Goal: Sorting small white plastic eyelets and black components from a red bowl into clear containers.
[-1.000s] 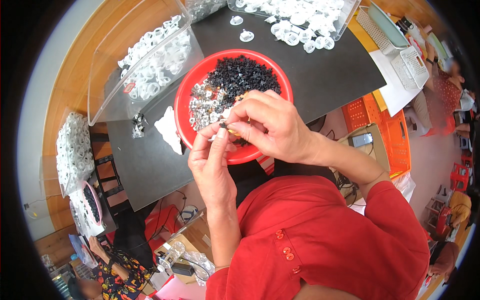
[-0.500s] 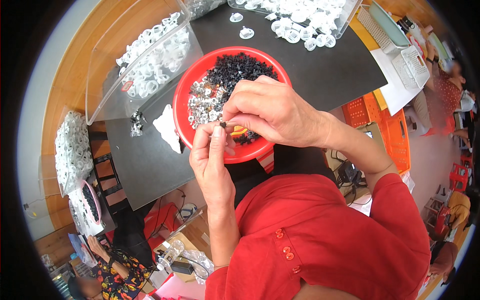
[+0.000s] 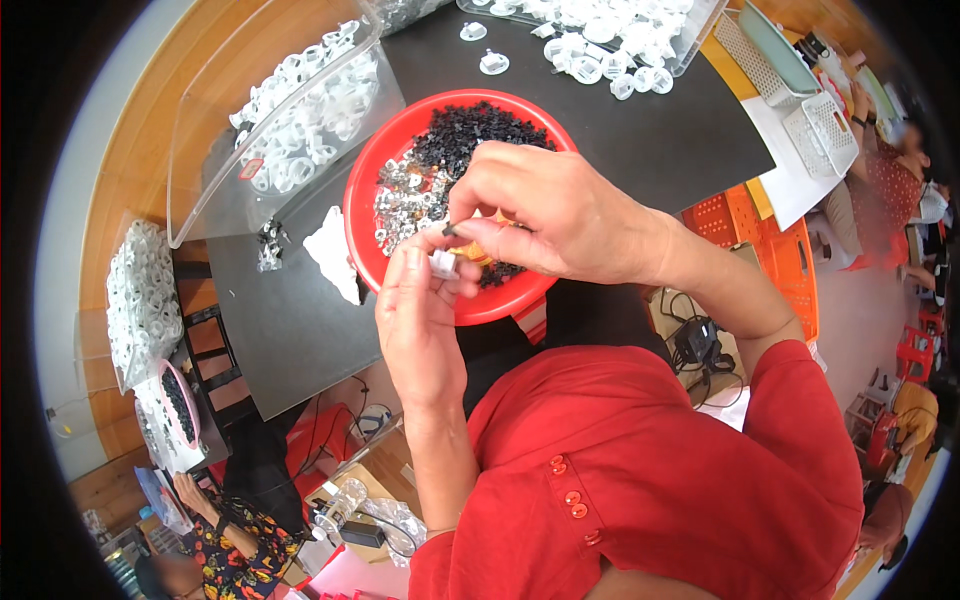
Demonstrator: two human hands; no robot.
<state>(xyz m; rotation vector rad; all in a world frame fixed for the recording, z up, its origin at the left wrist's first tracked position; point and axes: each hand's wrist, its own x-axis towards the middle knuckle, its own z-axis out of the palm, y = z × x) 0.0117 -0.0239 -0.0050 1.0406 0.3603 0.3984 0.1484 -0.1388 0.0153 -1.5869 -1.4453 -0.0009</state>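
Observation:
A red plastic basin [image 3: 362, 190] stands on the dark table. Inside it lie many small black parts [image 3: 475, 132] and, to their left, a heap of small shiny silver-and-clear parts [image 3: 400, 205]. Over the near side of the basin, my left hand [image 3: 424, 325] is closed, thumb and fingers pinching a small whitish translucent plastic part [image 3: 443, 264]. My right hand [image 3: 565, 215] is closed just beside it, its thumb and forefinger gripping a small black part [image 3: 450, 230]. The two parts are close together; whether they touch is hard to make out.
A clear bin [image 3: 190, 190] of white plastic rings stands left, with a crumpled white cloth [image 3: 333, 255] nearer. More white rings fill a clear tray [image 3: 700, 40] at the far right. An orange crate [image 3: 795, 280] is at right. Other people sit at lower left and far right.
My hands have drawn slightly apart, the right one up a little. The whitish part now shows in my left fingers, and the black part sits in my right fingertips.

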